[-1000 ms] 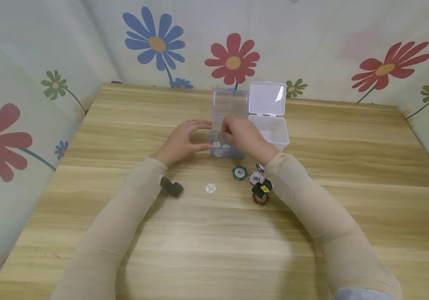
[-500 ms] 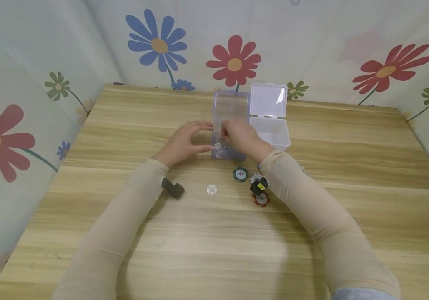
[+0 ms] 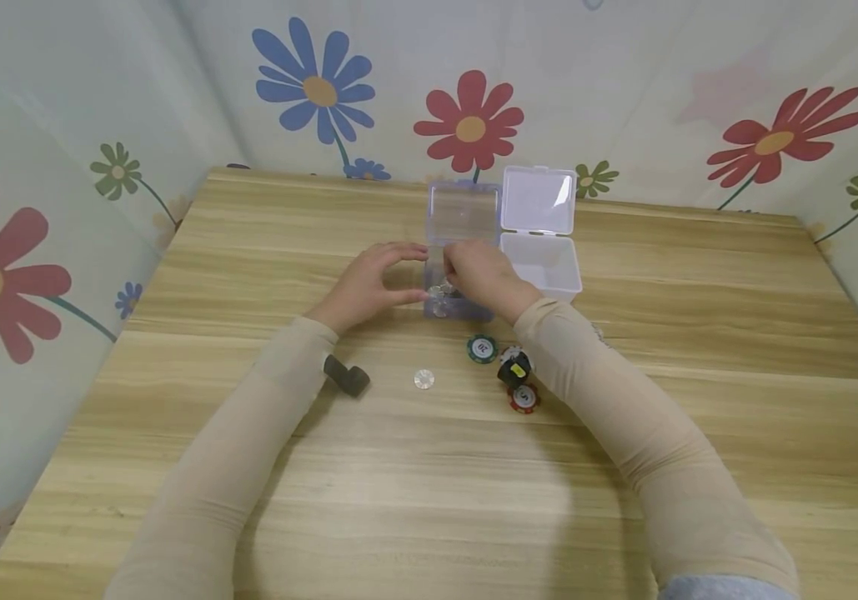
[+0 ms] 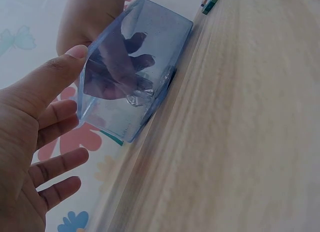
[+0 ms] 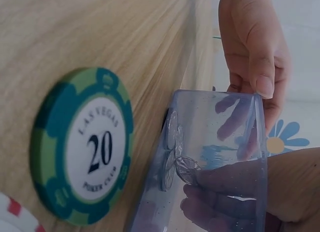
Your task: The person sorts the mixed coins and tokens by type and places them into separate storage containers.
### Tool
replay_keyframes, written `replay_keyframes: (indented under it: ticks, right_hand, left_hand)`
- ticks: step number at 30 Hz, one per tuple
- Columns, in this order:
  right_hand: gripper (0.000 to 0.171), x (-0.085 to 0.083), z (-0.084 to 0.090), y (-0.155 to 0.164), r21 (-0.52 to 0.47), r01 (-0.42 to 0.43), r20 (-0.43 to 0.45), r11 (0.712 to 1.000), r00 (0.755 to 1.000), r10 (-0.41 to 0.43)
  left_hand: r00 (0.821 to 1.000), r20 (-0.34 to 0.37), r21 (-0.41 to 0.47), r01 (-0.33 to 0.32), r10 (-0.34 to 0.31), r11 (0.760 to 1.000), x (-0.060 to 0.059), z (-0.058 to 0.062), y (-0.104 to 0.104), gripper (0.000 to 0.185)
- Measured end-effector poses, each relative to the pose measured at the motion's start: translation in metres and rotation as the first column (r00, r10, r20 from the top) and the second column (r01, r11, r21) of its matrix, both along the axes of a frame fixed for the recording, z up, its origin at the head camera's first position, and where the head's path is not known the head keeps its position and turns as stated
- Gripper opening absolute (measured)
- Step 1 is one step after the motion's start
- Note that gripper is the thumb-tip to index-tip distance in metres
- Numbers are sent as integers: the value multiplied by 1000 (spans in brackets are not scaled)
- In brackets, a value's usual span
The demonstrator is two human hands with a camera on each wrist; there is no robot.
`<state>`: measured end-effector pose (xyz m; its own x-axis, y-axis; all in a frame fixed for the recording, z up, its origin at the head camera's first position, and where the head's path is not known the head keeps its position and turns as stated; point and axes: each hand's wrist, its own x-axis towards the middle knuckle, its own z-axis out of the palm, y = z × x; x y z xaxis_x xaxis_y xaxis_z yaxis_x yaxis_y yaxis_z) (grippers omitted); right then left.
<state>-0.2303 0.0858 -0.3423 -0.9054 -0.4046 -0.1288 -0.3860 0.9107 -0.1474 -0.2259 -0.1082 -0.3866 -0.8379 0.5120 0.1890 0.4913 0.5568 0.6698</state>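
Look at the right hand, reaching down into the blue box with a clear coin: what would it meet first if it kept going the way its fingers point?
Most likely the clear coins already lying on the floor of the blue box. The right hand holds its coin just above them; depth is hard to judge.

Open table (image 3: 263, 242) left of blue box (image 3: 459, 250); right side blocked by white box (image 3: 549, 262); near side obstructed by chips (image 3: 482, 348), coin (image 3: 423, 379), dark block (image 3: 346, 377).
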Motion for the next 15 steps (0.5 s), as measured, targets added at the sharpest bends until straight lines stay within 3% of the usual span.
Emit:
replay_keyframes:
  ticks: [15]
  right_hand:
    - [7, 0, -2, 0, 6, -9, -12, 1000, 1000, 9]
  left_hand:
    - [1000, -16, 2, 6, -6, 1000, -1, 0, 0, 62]
